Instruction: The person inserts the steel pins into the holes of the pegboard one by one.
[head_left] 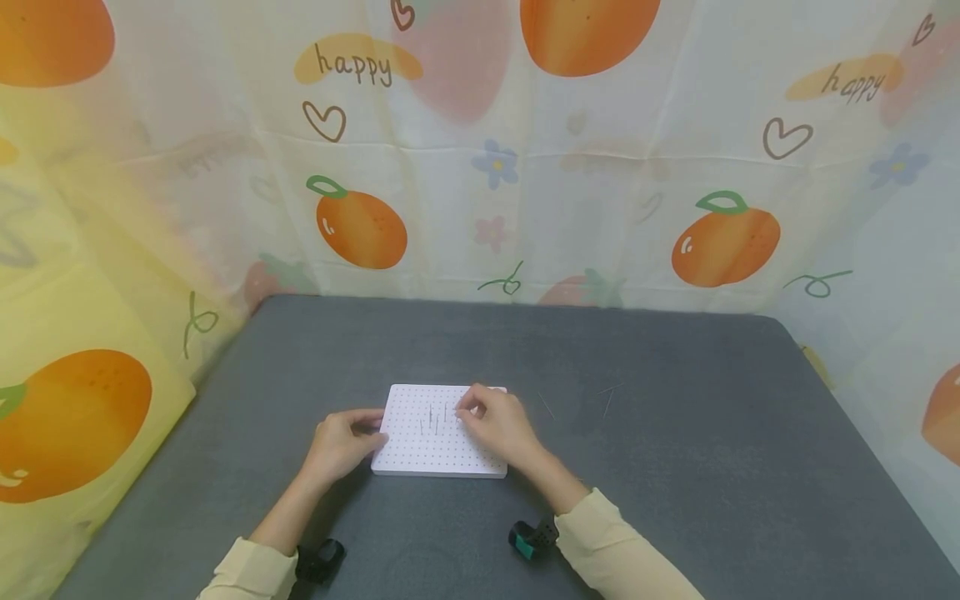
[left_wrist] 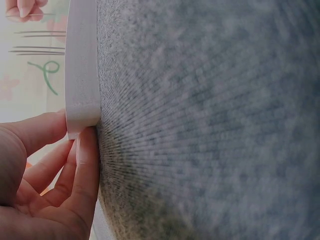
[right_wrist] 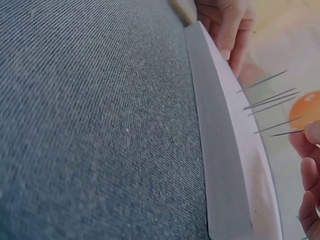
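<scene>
A white pegboard (head_left: 438, 458) dotted with small holes lies flat on the dark grey table. My left hand (head_left: 341, 446) holds its left edge between thumb and fingers; in the left wrist view the board's corner (left_wrist: 82, 107) sits at the fingertips. Several thin metal pins (right_wrist: 272, 103) stand upright in the middle of the board. Above the board, my right hand (head_left: 498, 425) pinches another thin pin (right_wrist: 287, 133) between thumb and forefinger. In the right wrist view that pin points toward the board, its tip beside the standing ones.
Several loose pins (head_left: 611, 392) lie on the table (head_left: 712, 433) to the right of the board, one of them (head_left: 546, 406) nearer to it. Black straps with small devices (head_left: 321, 560) are on both wrists. A fruit-print curtain (head_left: 585, 192) hangs behind the table.
</scene>
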